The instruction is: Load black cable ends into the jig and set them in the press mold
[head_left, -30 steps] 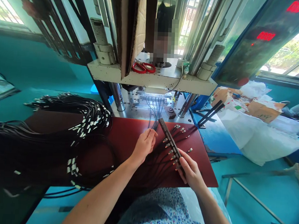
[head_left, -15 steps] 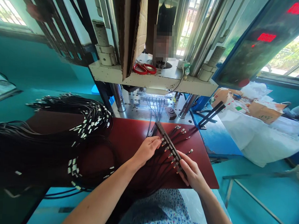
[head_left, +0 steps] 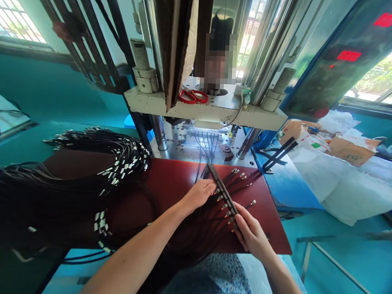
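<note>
My right hand (head_left: 252, 229) grips the lower end of a narrow dark bar (head_left: 224, 189), held slanted above the table. Several small metal cable connectors (head_left: 225, 207) sit in a row along the bar's left side, their black cables trailing down toward me. Near the bar's upper end, my left hand (head_left: 200, 194) is closed, thumb and forefinger pinching a cable end; the fingers partly hide it. Loose cable ends with connectors (head_left: 253, 203) lie on the table to the right of the bar. Thin grey cables (head_left: 211, 144) run beyond the bar into the press.
The press plate (head_left: 230, 113) spans the back, with red-handled scissors (head_left: 193, 96) on it. Coiled black cables with white-tipped ends (head_left: 127, 155) cover the left of the reddish-brown table (head_left: 172, 174). Boxes and plastic bags (head_left: 352, 147) are piled right. A person is behind the press.
The view has shifted slightly, so everything sits a little lower and further right. My left hand stays at the bar's upper end, fingertips a little more closed over the connector. My right grip is unchanged.
</note>
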The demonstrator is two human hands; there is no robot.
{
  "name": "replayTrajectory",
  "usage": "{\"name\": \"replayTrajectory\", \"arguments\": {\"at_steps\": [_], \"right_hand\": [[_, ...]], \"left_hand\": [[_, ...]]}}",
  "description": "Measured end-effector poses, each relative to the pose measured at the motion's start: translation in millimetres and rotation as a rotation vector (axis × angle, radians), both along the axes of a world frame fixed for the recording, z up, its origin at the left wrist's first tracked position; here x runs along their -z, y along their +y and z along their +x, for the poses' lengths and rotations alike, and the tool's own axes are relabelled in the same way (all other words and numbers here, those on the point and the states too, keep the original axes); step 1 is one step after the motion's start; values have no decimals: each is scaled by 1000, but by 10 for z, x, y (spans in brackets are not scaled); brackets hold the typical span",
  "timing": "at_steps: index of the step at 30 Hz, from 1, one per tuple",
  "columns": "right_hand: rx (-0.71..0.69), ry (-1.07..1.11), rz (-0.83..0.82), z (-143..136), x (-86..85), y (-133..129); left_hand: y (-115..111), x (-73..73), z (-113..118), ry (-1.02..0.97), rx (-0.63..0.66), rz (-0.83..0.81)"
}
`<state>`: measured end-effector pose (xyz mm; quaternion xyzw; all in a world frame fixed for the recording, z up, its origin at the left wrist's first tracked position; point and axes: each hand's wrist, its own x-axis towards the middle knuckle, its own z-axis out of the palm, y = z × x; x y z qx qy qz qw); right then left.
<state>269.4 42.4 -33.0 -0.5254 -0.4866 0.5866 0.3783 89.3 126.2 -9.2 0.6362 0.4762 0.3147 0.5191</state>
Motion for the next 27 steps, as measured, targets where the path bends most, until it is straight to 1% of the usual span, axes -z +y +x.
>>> {"name": "replayTrajectory", "arguments": {"at_steps": [1,2,3,5,6,7,8,10,11,12,13,14,16,17,19,21,22,24,25,26,27], "right_hand": [[20,-12,-1,7,0,4],[46,-24,-7,18,-1,9],[69,-40,-16,33,-3,13],[70,-85,-34,76,-3,24],[51,-113,-34,100,-1,32],[20,-146,-28,123,2,44],[-11,-187,-16,142,2,59],[-74,-326,39,164,-5,96],[-116,-445,90,165,-14,114],[-165,-601,148,161,-27,129],[-212,-787,210,152,-42,139],[-259,-984,266,140,-58,143],[-351,-1320,344,120,-102,140],[-392,-1431,363,116,-132,141],[-482,-1527,407,119,-221,184],[-559,-1519,461,125,-347,340],[-582,-1483,486,120,-418,477],[-572,-1342,536,75,-554,877],[-518,-1242,553,32,-609,1129],[-436,-1143,568,-26,-652,1403],[-311,-1061,573,-95,-683,1684]], "left_hand": [[24,-43,-21,99,25,51],[52,-86,-48,200,23,111],[87,-122,-81,289,-7,175],[187,-156,-154,393,-147,284],[254,-150,-187,397,-232,313],[332,-129,-215,359,-311,311],[417,-96,-233,259,-396,265],[590,-18,-237,-41,-559,78],[669,18,-222,-189,-615,-31],[739,47,-199,-310,-643,-130],[798,69,-170,-392,-640,-207],[848,82,-138,-438,-609,-262],[931,91,-78,-506,-514,-354],[968,92,-54,-545,-466,-400],[1042,98,-25,-616,-381,-479],[1112,120,-21,-673,-314,-546],[1140,135,-26,-696,-287,-574],[1177,169,-41,-735,-245,-611],[1185,185,-49,-755,-230,-617],[1187,200,-56,-774,-217,-616],[1184,212,-62,-793,-206,-610]]}}
